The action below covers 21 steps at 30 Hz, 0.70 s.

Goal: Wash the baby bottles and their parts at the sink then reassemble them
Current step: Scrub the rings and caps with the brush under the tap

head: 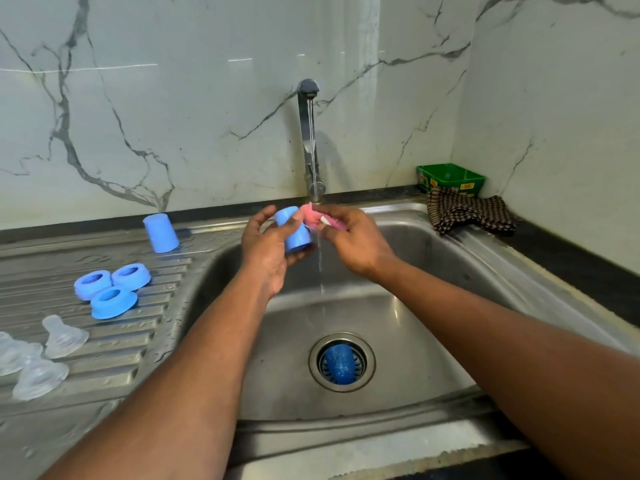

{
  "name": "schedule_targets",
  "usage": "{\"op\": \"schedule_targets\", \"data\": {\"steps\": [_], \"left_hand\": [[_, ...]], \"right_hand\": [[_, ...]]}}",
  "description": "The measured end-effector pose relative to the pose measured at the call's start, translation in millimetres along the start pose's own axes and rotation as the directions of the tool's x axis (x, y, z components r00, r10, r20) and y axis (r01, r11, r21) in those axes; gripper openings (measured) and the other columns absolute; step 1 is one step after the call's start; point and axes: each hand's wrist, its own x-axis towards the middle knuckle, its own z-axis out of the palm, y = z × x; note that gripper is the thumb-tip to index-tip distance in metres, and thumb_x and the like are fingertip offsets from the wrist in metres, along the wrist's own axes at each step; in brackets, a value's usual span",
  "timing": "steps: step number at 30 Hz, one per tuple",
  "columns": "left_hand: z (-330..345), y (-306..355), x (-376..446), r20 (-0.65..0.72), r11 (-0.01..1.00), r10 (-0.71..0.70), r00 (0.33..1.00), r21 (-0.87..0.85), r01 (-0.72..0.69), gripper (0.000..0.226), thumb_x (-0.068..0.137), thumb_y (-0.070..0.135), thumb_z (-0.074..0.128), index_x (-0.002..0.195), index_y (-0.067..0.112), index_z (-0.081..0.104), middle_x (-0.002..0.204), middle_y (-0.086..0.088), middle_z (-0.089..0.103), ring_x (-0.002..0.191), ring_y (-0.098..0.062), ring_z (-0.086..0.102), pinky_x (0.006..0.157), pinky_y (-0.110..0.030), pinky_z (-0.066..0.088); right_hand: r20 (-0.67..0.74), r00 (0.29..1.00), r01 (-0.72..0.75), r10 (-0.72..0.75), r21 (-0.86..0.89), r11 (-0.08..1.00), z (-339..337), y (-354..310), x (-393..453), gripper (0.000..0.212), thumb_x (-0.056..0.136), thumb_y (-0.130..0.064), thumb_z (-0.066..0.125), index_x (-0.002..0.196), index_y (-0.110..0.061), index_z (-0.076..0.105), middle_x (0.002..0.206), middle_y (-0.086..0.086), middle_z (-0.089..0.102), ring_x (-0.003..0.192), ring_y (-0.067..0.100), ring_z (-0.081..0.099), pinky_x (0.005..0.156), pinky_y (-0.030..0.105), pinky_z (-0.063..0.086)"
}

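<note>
A: Both your forearms reach in from the near edge, over the front rim of the steel sink. Where does your left hand end up?

B: Your left hand is above the far part of the basin, fingers and thumb curled round a blue cap that lies tilted, its open end turned down and to the right.

A: And your right hand?

B: Your right hand is just right of it, pinching a pink sponge between thumb and fingers. That sponge touches the closed end of the held cap, directly under the tap.

A: Is water running?

B: Yes. A thin stream falls from the spout, passes between your hands and drops toward the basin floor.

A: What sits in the drain?

B: Another blue part lies in the drain strainer, wet; you cannot tell which piece it is.

A: And the left side?

B: On the ribbed draining board, a second blue cap stands mouth down at the far end. Nearer, three blue screw rings lie bunched, touching each other. Nearer still, at the left edge, clear silicone teats rest in a loose group.

A: Anything on the right?

B: In the far right corner, a green box stands against the marbled wall, with a checked cloth crumpled just in front of it on the sink's rim.
</note>
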Motion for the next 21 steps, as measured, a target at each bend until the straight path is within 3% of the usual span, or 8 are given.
{"op": "schedule_targets", "data": {"steps": [2, 4, 6, 10, 13, 15, 18, 21], "left_hand": [[-0.9, -6.4, -0.3, 0.019, 0.945, 0.131, 0.991, 0.299, -0.131, 0.059, 0.073, -0.002, 0.081, 0.118, 0.018, 0.05, 0.115, -0.013, 0.065, 0.09, -0.018, 0.064, 0.064, -0.03, 0.057], [5.5, -14.0, -0.7, 0.114, 0.836, 0.251, 0.961, 0.475, -0.275, 0.059, 0.065, -0.007, 0.085, 0.112, 0.013, 0.055, 0.107, -0.011, 0.067, 0.087, -0.014, 0.063, 0.072, -0.026, 0.056], [8.6, -17.0, 0.0, 0.106, 0.789, 0.328, 0.939, 0.517, -0.333, 0.052, 0.061, -0.007, 0.087, 0.101, 0.012, 0.06, 0.101, -0.011, 0.07, 0.086, -0.017, 0.064, 0.08, -0.032, 0.056], [-10.5, -14.0, 7.7, 0.02, 0.723, 0.428, 0.903, 0.592, -0.356, 0.046, 0.063, 0.001, 0.089, 0.098, 0.014, 0.063, 0.099, -0.006, 0.07, 0.091, -0.019, 0.065, 0.082, -0.03, 0.053], [-13.7, -15.4, 6.5, 0.114, 0.603, 0.453, 0.884, 0.692, -0.398, 0.045, 0.063, 0.006, 0.09, 0.103, 0.015, 0.07, 0.105, -0.002, 0.066, 0.097, -0.019, 0.062, 0.082, -0.024, 0.047], [-6.8, -17.9, 5.4, 0.172, 0.526, 0.484, 0.858, 0.726, -0.443, 0.048, 0.063, 0.012, 0.091, 0.107, 0.015, 0.072, 0.108, -0.003, 0.059, 0.099, -0.019, 0.057, 0.082, -0.022, 0.043], [-3.7, -17.7, 10.1, 0.155, 0.575, 0.514, 0.844, 0.668, -0.473, 0.045, 0.068, 0.016, 0.088, 0.11, 0.016, 0.07, 0.106, -0.004, 0.061, 0.091, -0.016, 0.059, 0.074, -0.019, 0.045], [-11.1, -12.9, 11.0, -0.006, 0.768, 0.441, 0.898, 0.52, -0.374, 0.034, 0.079, 0.017, 0.081, 0.11, 0.014, 0.068, 0.1, -0.002, 0.065, 0.083, -0.01, 0.059, 0.071, -0.023, 0.049]], "right_hand": [[-0.093, 0.996, 0.003, -0.009, -0.064, 0.998, -3.1, 3.5, 2.3, 0.037, 0.095, -0.034, 0.054, 0.132, -0.034, 0.061, 0.128, -0.003, 0.067, 0.12, 0.016, 0.059, 0.104, 0.04, 0.048], [-0.097, 0.995, 0.021, -0.03, -0.089, 0.996, -5.4, 2.9, 3.2, 0.043, 0.093, -0.049, 0.047, 0.132, -0.038, 0.059, 0.126, -0.002, 0.066, 0.121, 0.015, 0.058, 0.103, 0.04, 0.048], [0.005, 0.997, 0.077, -0.077, -0.106, 0.991, -5.0, -0.4, -0.4, 0.048, 0.092, -0.06, 0.045, 0.132, -0.038, 0.061, 0.124, -0.004, 0.068, 0.117, 0.011, 0.06, 0.102, 0.037, 0.048], [0.129, 0.986, 0.121, -0.105, -0.122, 0.985, -6.0, 1.1, -2.3, 0.031, 0.098, -0.039, 0.057, 0.128, -0.033, 0.066, 0.127, -0.007, 0.068, 0.117, 0.009, 0.06, 0.102, 0.031, 0.047], [0.067, 0.99, 0.137, -0.126, -0.195, 0.971, -7.5, 3.2, -2.1, 0.03, 0.098, -0.043, 0.054, 0.125, -0.034, 0.065, 0.117, -0.002, 0.069, 0.108, 0.015, 0.062, 0.095, 0.038, 0.051], [-0.009, 0.987, 0.153, -0.16, -0.242, 0.958, -8.0, 1.1, -3.6, 0.033, 0.101, -0.043, 0.049, 0.132, -0.036, 0.059, 0.111, 0.002, 0.064, 0.102, 0.016, 0.059, 0.089, 0.034, 0.049], [0.008, 0.989, 0.144, -0.146, -0.243, 0.959, -6.5, -0.2, -0.7, 0.037, 0.102, -0.043, 0.048, 0.138, -0.037, 0.054, 0.109, 0.005, 0.061, 0.103, 0.018, 0.058, 0.091, 0.033, 0.047], [0.026, 0.993, 0.119, -0.116, -0.197, 0.973, -6.7, 6.3, 4.0, 0.032, 0.098, -0.033, 0.054, 0.129, -0.038, 0.062, 0.116, 0.001, 0.068, 0.107, 0.018, 0.062, 0.095, 0.038, 0.051]]}}
